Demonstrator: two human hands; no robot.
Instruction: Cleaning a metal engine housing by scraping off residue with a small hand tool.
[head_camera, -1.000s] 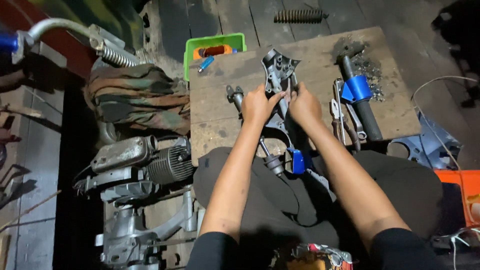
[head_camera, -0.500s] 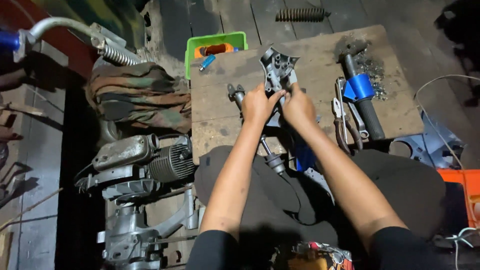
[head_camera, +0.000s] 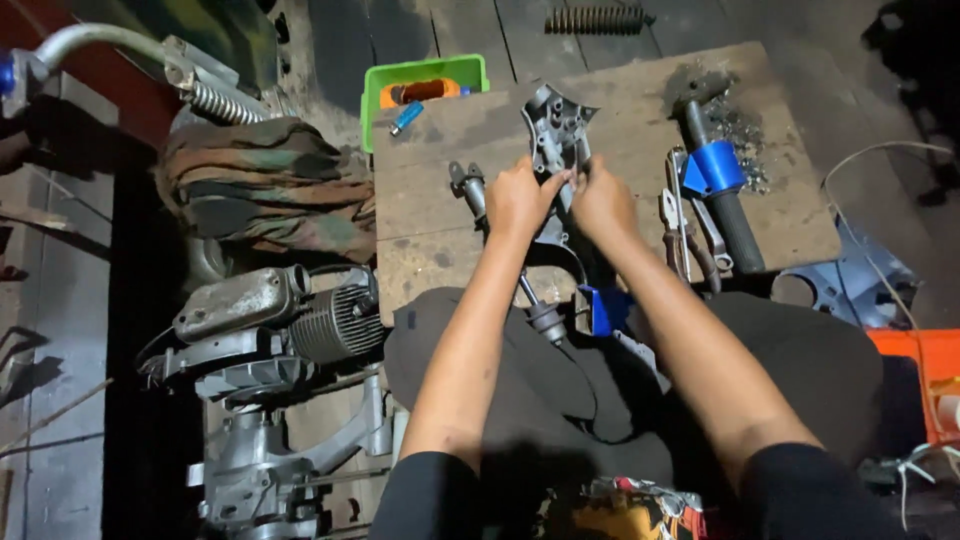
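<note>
1. While both arms reach forward over the lap, the left hand (head_camera: 515, 200) and the right hand (head_camera: 600, 200) meet on a grey metal casting (head_camera: 556, 135) that lies on the wooden board (head_camera: 430, 215).
2. The left hand is closed around the lower part of the casting, with its fingers curled on the left edge of it.
3. The right hand grips the casting from the right side, and its fingertips pinch at the middle of the part; whether a small piece is between them I cannot tell.
4. The casting lies near the centre of the board, with its wider end pointing away from the person.
5. Just left of the left hand a short metal shaft (head_camera: 467, 185) lies on the board.
6. Right of the right hand lie pliers (head_camera: 672, 225), and beside them a hammer (head_camera: 722, 190) with blue tape around its dark handle.
7. Behind the board stands a green plastic tray (head_camera: 420, 85) with an orange item in it.
8. On the floor to the left there is a small engine (head_camera: 290, 320) with cooling fins, and above it a folded camouflage cloth (head_camera: 265, 190).
</note>
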